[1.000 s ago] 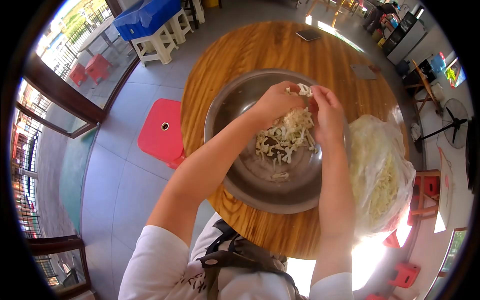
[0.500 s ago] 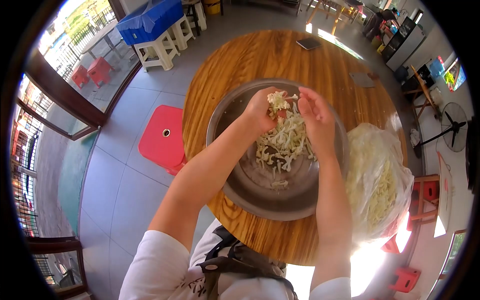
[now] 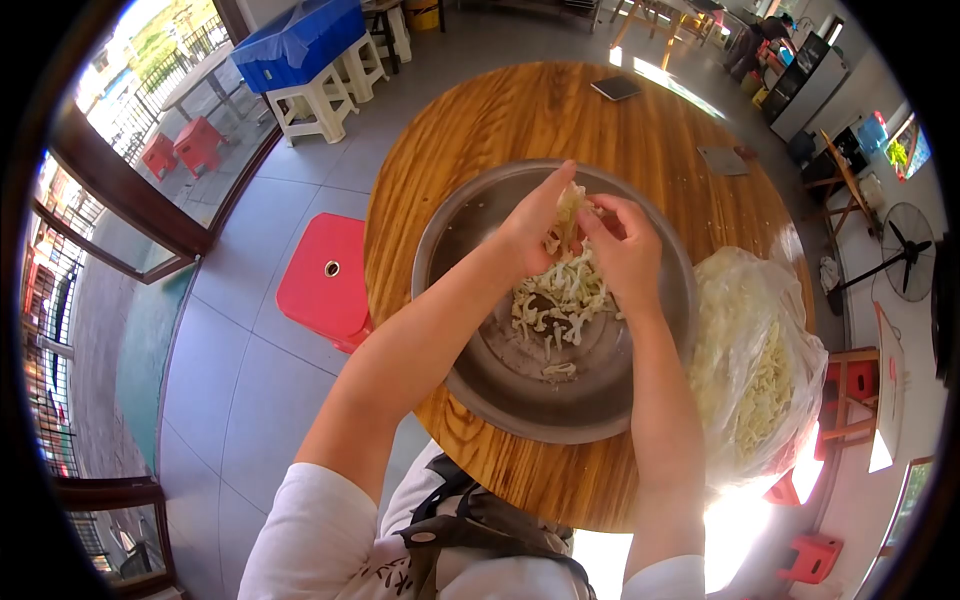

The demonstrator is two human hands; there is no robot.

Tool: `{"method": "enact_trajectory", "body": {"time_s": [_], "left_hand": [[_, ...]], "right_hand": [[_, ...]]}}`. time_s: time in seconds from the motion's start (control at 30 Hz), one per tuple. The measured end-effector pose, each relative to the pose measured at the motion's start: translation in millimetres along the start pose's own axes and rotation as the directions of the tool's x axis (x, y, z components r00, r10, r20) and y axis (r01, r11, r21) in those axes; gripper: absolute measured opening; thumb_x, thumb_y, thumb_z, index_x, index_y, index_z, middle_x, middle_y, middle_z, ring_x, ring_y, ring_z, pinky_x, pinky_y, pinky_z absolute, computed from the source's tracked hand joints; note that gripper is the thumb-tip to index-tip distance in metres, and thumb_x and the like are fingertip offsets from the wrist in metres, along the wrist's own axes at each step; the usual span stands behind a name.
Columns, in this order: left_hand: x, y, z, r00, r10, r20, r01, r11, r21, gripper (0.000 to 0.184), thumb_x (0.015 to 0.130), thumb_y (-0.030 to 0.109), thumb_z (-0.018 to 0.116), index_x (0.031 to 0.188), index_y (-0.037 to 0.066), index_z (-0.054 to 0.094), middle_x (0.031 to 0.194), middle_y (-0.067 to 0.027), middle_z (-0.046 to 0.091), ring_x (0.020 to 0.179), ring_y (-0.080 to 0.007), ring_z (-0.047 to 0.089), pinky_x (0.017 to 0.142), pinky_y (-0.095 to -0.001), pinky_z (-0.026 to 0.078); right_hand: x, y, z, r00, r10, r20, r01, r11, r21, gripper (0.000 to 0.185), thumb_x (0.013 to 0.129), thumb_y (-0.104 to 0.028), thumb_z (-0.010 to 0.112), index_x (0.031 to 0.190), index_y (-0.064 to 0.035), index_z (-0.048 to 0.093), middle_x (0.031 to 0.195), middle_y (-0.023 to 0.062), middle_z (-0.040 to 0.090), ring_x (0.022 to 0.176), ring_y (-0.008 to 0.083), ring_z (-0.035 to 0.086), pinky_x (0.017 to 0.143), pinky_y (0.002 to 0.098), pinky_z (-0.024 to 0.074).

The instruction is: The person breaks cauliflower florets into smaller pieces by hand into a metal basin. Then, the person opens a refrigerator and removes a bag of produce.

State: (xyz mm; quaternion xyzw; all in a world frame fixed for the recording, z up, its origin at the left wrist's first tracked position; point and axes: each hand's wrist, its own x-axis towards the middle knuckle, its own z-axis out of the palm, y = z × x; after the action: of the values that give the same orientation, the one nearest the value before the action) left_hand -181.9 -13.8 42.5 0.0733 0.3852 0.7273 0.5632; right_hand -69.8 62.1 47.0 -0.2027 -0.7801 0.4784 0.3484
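Observation:
A wide metal basin (image 3: 530,410) rests on the round wooden table (image 3: 480,110). Pale cauliflower pieces (image 3: 565,305) lie heaped in its middle. Over the heap, my left hand (image 3: 537,225) holds a cauliflower cluster (image 3: 568,215) against its palm, thumb side up. My right hand (image 3: 625,250) pinches at the right side of this cluster, its fingers bent together. Right of the basin sits a clear plastic bag (image 3: 755,360) full of pale cut pieces.
A dark phone (image 3: 615,88) lies at the table's far edge, a flat grey item (image 3: 722,160) at its far right. A red stool (image 3: 325,275) stands left of the table. Farther off are a blue-covered bin (image 3: 300,45), a fan (image 3: 908,250) and a bent-over person (image 3: 765,45).
My left hand has turned more upright around the cluster. My right hand's fingers have come down onto the cluster from being spread apart. The view has shifted slightly.

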Motion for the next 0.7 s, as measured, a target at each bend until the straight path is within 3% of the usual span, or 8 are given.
{"method": "enact_trajectory", "body": {"time_s": [0.1, 0.3, 0.5, 0.6, 0.7], "left_hand": [[-8, 0, 11, 0.996, -0.01, 0.087, 0.003, 0.996, 0.084, 0.037, 0.085, 0.047, 0.053, 0.086, 0.011, 0.054, 0.073, -0.0021, 0.054, 0.061, -0.0128, 0.049, 0.043, -0.0231, 0.034], [-3, 0, 7, 0.999, 0.029, -0.035, -0.029, 0.999, -0.018, 0.03, 0.086, 0.04, 0.053, 0.084, 0.01, 0.053, 0.071, -0.0029, 0.054, 0.055, -0.0117, 0.046, 0.04, -0.0226, 0.03], [-5, 0, 4, 0.998, 0.051, -0.038, -0.055, 0.994, -0.097, 0.033, 0.087, 0.041, 0.051, 0.083, 0.008, 0.053, 0.072, -0.0044, 0.055, 0.056, -0.0129, 0.048, 0.041, -0.0231, 0.033], [-4, 1, 9, 0.994, 0.054, -0.094, -0.07, 0.981, -0.183, 0.034, 0.087, 0.041, 0.05, 0.081, 0.008, 0.052, 0.072, -0.0044, 0.055, 0.054, -0.0129, 0.048, 0.04, -0.0238, 0.033], [-6, 4, 14, 0.981, 0.065, -0.181, -0.108, 0.965, -0.238, 0.032, 0.088, 0.039, 0.049, 0.081, 0.008, 0.05, 0.071, -0.0052, 0.055, 0.05, -0.0122, 0.045, 0.038, -0.0232, 0.031]], "right_hand": [[4, 0, -5, 0.984, 0.178, -0.015, -0.173, 0.971, 0.167, 0.021, 0.081, -0.017, 0.067, 0.095, -0.0018, 0.063, 0.083, 0.0028, 0.061, 0.074, 0.0095, 0.058, 0.067, 0.0235, 0.0463], [8, 9, -5, 0.984, 0.179, -0.009, -0.161, 0.905, 0.394, 0.017, 0.082, -0.018, 0.067, 0.089, -0.003, 0.063, 0.081, -0.0005, 0.059, 0.073, 0.0078, 0.054, 0.065, 0.0222, 0.0443], [7, 4, -6, 0.978, 0.204, 0.028, -0.198, 0.89, 0.411, 0.014, 0.083, -0.017, 0.065, 0.086, -0.0041, 0.06, 0.077, -0.0013, 0.057, 0.07, 0.0057, 0.052, 0.061, 0.0209, 0.042], [6, 2, -4, 0.985, 0.168, 0.029, -0.163, 0.881, 0.444, 0.014, 0.083, -0.016, 0.065, 0.085, -0.0037, 0.058, 0.075, -0.0017, 0.055, 0.068, 0.0053, 0.05, 0.059, 0.0205, 0.0406], [6, 0, -7, 0.972, 0.235, -0.026, -0.191, 0.845, 0.5, 0.015, 0.083, -0.017, 0.065, 0.082, -0.0043, 0.056, 0.073, -0.002, 0.054, 0.064, 0.0048, 0.048, 0.056, 0.02, 0.0382]]}}
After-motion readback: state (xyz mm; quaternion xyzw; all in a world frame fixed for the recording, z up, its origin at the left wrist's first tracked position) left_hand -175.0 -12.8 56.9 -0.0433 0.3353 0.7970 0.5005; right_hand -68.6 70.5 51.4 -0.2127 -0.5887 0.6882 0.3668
